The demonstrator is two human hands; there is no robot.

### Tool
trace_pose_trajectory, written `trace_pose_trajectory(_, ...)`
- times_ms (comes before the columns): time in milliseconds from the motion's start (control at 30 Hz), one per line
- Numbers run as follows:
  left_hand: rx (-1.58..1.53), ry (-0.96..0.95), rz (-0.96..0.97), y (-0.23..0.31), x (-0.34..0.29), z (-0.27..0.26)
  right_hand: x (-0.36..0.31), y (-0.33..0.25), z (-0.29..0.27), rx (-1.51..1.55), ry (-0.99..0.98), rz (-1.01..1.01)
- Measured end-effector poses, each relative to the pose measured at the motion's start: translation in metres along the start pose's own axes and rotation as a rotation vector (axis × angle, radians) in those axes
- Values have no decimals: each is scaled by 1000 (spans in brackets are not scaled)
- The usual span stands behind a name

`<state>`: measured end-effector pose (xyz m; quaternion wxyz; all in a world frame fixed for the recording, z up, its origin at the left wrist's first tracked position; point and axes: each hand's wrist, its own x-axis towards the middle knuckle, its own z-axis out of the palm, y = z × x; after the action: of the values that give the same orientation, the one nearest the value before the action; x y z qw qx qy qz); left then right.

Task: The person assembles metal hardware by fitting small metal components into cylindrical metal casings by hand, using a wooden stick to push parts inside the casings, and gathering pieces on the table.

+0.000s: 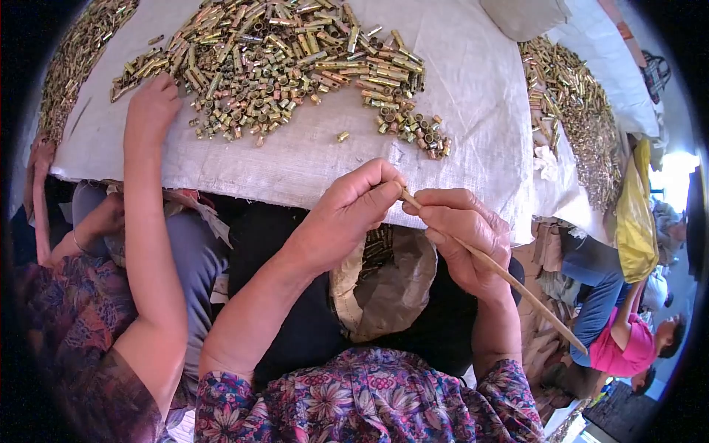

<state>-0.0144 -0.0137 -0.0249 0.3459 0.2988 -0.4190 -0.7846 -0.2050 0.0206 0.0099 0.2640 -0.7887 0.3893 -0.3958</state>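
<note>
Above my lap, near the table's front edge, both hands are closed and close together. My right hand [469,232] grips a thin wooden stick [528,295], whose long end slants down to the right. Between thumb and forefinger, my left hand [351,207] pinches the tip end of the stick; whether a small metal part is also there is hidden by the fingers. On the white cloth-covered table [473,111] beyond lies a heap of brass-coloured metal tubes [295,44], with short sleeves [251,111] along its near side. One loose sleeve [343,136] lies apart.
Below my hands an open brown bag [402,288] holds several metal tubes. At left, a co-worker's hand [153,107] touches the heap's edge. More tubes [576,111] lie at right, near a yellow sack [636,221]. A person in pink [628,343] sits farther right.
</note>
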Motion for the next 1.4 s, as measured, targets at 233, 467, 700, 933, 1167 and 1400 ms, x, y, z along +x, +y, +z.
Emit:
trace_pose_trajectory(233,-125,8,23,-3,1,-2,0,6,10,48,63,-44)
trace_pose_trajectory(467,-278,-66,50,0,-2,-2,1,-5,6,7,83,-53)
trace_pose_trajectory(700,-255,-201,196,-1,-1,-6,-3,-11,-27,75,337,-4)
trace_pose_trajectory(933,-261,-405,306,1,2,0,-9,57,-71,-545,137,725)
trace_pose_trajectory(1167,-166,-372,359,1,-1,2,-1,25,-57,-597,255,817)
trace_pose_trajectory(1400,-112,-298,426,4,-4,20,6,-34,3,566,-8,412)
